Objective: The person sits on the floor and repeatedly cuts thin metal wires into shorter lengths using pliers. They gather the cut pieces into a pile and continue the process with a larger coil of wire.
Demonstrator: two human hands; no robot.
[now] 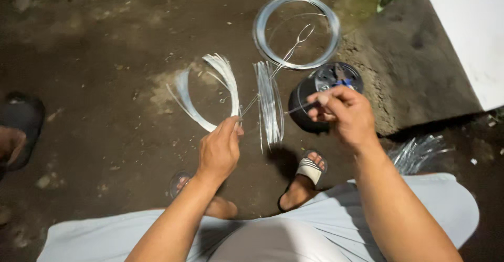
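Both my forearms reach forward. My left hand (219, 149) is pinched shut, thumb on top; my right hand (344, 113) sits higher, fingers curled, probably pinching too.

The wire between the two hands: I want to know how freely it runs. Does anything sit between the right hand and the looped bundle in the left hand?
Yes: a second bundle of wire loops hangs between the right hand and the left hand with its looped bundle.

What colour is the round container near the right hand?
The container is black, seen in the head view.
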